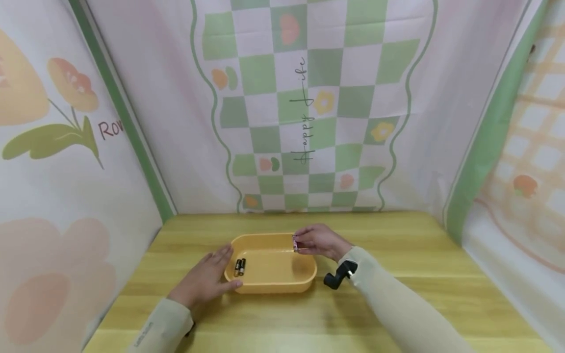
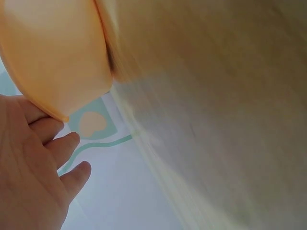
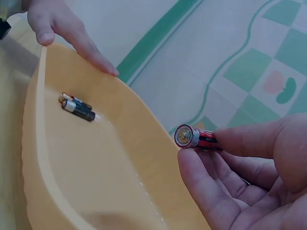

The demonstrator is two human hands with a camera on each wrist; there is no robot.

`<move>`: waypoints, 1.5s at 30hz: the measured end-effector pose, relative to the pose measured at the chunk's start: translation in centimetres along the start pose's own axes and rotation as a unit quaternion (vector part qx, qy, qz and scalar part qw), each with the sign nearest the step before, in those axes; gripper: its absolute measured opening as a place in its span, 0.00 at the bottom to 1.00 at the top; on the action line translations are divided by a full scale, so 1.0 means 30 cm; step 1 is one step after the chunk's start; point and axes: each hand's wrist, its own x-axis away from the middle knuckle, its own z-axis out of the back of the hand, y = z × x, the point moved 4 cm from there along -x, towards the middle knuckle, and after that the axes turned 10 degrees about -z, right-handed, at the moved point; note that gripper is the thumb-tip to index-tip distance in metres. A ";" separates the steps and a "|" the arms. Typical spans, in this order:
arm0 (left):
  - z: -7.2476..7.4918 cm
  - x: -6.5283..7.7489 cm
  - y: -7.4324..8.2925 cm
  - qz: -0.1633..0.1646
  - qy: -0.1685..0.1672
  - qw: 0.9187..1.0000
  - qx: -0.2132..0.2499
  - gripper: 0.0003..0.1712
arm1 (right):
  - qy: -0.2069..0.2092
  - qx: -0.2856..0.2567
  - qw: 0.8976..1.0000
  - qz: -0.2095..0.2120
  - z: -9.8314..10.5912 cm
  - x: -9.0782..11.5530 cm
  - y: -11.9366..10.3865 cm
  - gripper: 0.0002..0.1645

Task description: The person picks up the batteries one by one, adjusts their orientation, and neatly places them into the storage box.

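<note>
A yellow-orange plastic tray stands on the table. My left hand holds its left end, thumb on the near rim and fingers along the end; the left wrist view shows several fingertips by the rim. My right hand pinches a battery between thumb and fingertips, above the tray's far right side. That battery has a red and black wrapper, and its silver end with the raised terminal faces out. Two black batteries with lighter bands lie side by side on the tray floor, at the left end.
The wooden table extends around the tray. Behind it hangs a green-and-white checked cloth, with printed fabric walls on both sides. A black wrist mount sticks out from my right sleeve, near the tray's right end.
</note>
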 end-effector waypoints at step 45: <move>0.005 -0.005 0.000 0.002 0.007 1.000 -0.001 0.55 | -0.017 0.032 0.999 -0.036 -0.294 -0.238 0.098 0.13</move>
